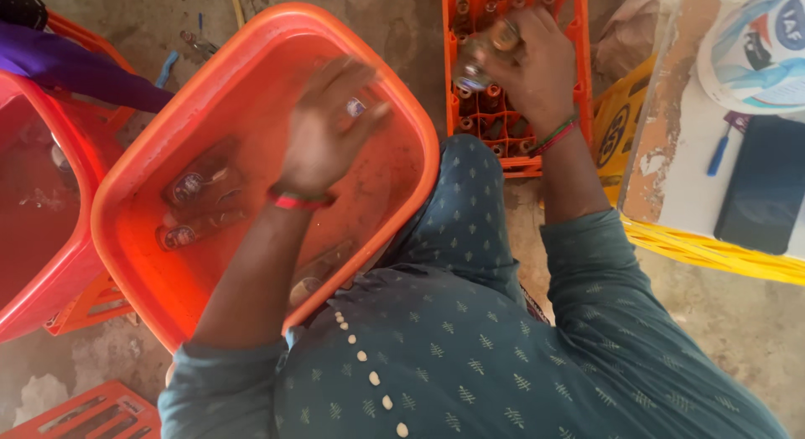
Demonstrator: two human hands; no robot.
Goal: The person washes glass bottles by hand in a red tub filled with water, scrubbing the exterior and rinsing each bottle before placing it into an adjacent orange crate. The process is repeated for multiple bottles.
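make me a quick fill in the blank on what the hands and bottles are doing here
1. The right hand holds a bottle over the orange ____.
2. The left hand is above the orange ____, which holds water.
3. Several bottles lie ____ in that water.
4. Each wrist wears a ____.

Missing words: crate; tub; sunk; bracelet

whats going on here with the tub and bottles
A person bends over an orange tub of water with glass bottles lying in it. Their left hand is blurred above the water, apparently empty. Their right hand grips a bottle over an orange crate already holding bottles.
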